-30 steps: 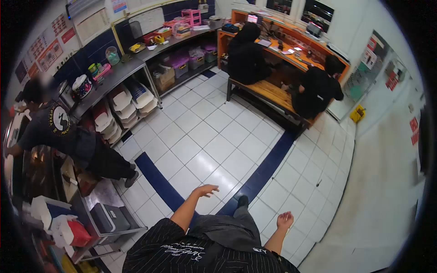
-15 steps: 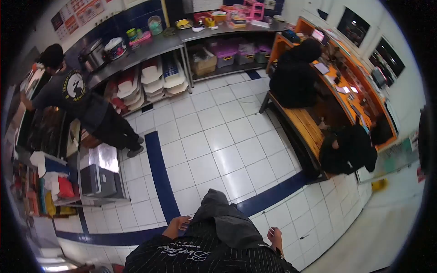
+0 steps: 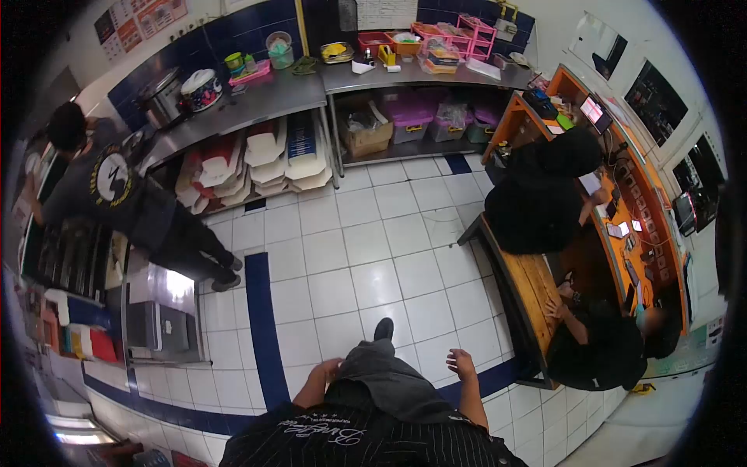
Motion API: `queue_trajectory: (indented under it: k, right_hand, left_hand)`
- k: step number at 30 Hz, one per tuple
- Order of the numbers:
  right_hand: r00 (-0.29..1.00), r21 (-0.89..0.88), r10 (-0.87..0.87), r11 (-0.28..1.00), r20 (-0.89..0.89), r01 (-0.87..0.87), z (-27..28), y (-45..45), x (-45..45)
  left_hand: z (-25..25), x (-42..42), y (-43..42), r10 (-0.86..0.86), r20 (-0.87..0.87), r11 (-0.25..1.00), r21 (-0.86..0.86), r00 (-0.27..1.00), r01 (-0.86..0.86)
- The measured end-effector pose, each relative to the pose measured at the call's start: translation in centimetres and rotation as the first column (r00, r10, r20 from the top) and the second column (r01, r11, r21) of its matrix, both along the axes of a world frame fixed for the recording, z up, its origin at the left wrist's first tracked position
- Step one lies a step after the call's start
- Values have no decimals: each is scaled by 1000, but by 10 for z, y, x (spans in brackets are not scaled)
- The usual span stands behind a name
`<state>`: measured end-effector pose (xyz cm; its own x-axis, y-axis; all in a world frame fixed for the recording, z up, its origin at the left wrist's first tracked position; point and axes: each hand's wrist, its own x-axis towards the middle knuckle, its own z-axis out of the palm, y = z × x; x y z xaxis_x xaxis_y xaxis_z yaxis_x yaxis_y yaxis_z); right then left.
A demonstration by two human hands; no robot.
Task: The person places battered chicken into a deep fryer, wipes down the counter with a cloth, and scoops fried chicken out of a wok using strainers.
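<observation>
My left hand (image 3: pixel 330 369) hangs beside my grey trouser leg (image 3: pixel 381 370), with nothing visible in it; its fingers look loosely extended and are partly lost against the cloth. On the other side, my right hand (image 3: pixel 461 363) is held out over the tiled floor (image 3: pixel 366 257), empty, its fingers slightly bent and apart. One dark shoe (image 3: pixel 384 328) shows ahead of my leg. I wear a black pinstriped shirt (image 3: pixel 373 436) with white lettering. Neither hand touches any furniture.
A wooden bench (image 3: pixel 529 288) stands at right, with two seated people at an orange counter (image 3: pixel 622 257). At left, a person in a dark shirt (image 3: pixel 117 183) works by a rack. Steel tables (image 3: pixel 257 109) line the back, with flat boxes (image 3: pixel 264 156) and plastic bins (image 3: pixel 408 128) below.
I have moved forward, so the back tables and bench appear nearer. My right hand has swung up and forward; my left hand has shifted closer to my leg. A shoe has come into view.
</observation>
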<state>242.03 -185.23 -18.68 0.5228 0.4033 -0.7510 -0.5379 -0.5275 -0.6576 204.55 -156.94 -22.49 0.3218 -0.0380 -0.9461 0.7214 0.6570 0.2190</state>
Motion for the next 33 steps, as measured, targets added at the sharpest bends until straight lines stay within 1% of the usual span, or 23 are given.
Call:
queue_trajectory:
  k: [2, 3, 4, 5, 6, 8, 9, 11, 13, 15, 16, 17, 18, 19, 20, 21, 22, 23, 24, 25, 27, 29, 33]
  right_hand:
    - [1000, -26, -21, 999, -5, 21, 5, 22, 29]
    - [999, -50, -40, 998, -20, 39, 5, 32, 39]
    - [997, -70, -79, 995, -18, 78, -1, 36, 49]
    - [995, -75, -100, 992, -28, 98, -8, 37, 55]
    - [989, -132, -125, 985, -83, 114, -14, 38, 62]
    - [970, -211, -160, 970, -185, 120, -38, 39, 79]
    - [967, -211, -178, 968, -184, 138, -41, 46, 88]
    - [956, -342, -37, 937, -290, -67, -47, 58, 108]
    - [935, -278, -28, 958, -353, -76, -60, 78, 145]
    - [935, -362, -102, 932, -339, -29, -78, 119, 189]
    - [949, -281, -71, 960, -308, -19, -71, 142, 211]
    - [965, -337, -70, 941, -253, -20, -81, 173, 238]
    - [963, -278, -68, 961, -261, -7, -112, 192, 269]
    - [965, -252, -73, 968, -251, 7, -101, 226, 296]
    - [984, -232, 4, 971, -181, -47, -84, 260, 321]
    - [987, -220, 24, 974, -157, -59, -82, 291, 348]
    - [968, -203, 220, 949, -119, -241, -126, 316, 389]
    - [972, -92, 237, 967, -5, -236, -92, 345, 410]
    - [977, -95, 211, 973, -12, -211, -47, 385, 431]
    - [964, -15, 259, 966, 54, -259, -44, 411, 454]
    - [965, 17, 247, 968, 87, -249, -19, 454, 490]
    - [958, 56, 208, 973, 196, -223, 16, 485, 512]
    - [976, 33, 110, 992, 187, -118, 5, 509, 544]
  left_hand:
    - [-36, 55, 59, 213, -162, 977, 50, 964, -207]
    - [-62, 73, 98, 350, 30, 937, -25, 936, -349]
    - [-57, 104, 135, 356, 49, 935, -8, 933, -356]
    - [-30, 130, 168, 331, 171, 938, 52, 928, -344]
    - [-11, 157, 203, 202, 217, 970, 91, 955, -226]
    - [16, 206, 257, 124, 256, 933, 299, 959, -201]
    - [35, 230, 277, 107, 256, 937, 299, 961, -184]
    - [61, 265, 306, 78, 296, 886, 418, 952, -202]
    - [63, 292, 329, 58, 296, 892, 414, 953, -183]
    - [21, 300, 345, 19, 223, 909, 402, 975, -110]
    - [-4, 299, 348, -29, 161, 911, 410, 987, -40]
    - [-30, 297, 349, -77, 100, 910, 413, 992, 29]
    - [-51, 295, 348, -71, -52, 921, 379, 996, 86]
    - [-106, 266, 355, -287, 52, 882, 405, 957, 242]
    - [-89, 257, 341, -101, 271, 930, 368, 957, -5]
    - [-63, 250, 325, 113, 487, 942, 224, 866, -249]
    - [-31, 244, 307, 301, 643, 913, 18, 704, -407]
    - [-20, 254, 309, 299, 590, 921, 26, 750, -388]
    - [-21, 272, 319, 237, 447, 941, 114, 863, -318]
    - [-22, 291, 330, 177, 272, 957, 176, 946, -230]
    - [-20, 335, 361, 104, 117, 967, 222, 988, -129]
    - [-21, 383, 400, 31, 73, 970, 237, 997, -47]
    - [-18, 475, 477, -111, 71, 960, 265, 991, 89]
